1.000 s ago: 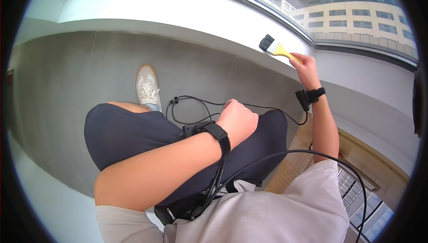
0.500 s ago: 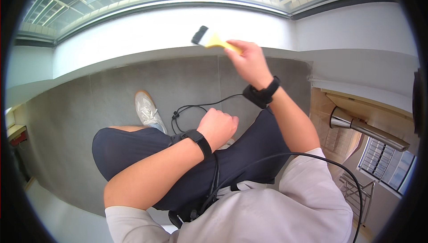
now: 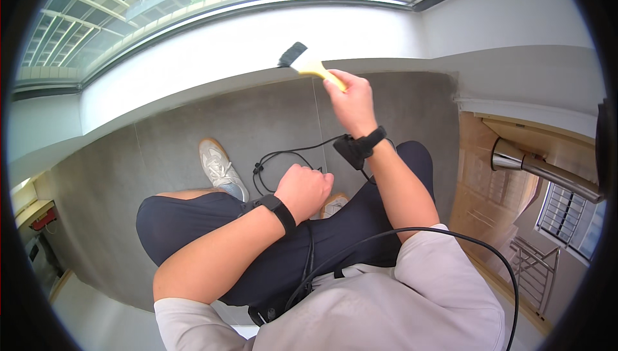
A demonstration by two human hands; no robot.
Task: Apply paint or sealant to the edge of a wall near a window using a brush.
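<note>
Right hand [image 3: 353,102] — fingers [image 3: 336,79] round a yellow brush [image 3: 311,66] — left hand [image 3: 304,190] in a fist

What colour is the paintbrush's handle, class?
Yellow; the paintbrush handle shows best in the head view.

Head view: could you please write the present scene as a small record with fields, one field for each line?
Right hand: grips a brush by its yellow handle
Left hand: fingers curled closed, nothing visible in it
Bristles: dark, near the front edge of the white ledge; contact unclear
Behind ledge: window
Floor: grey, with a looped black cable
</note>
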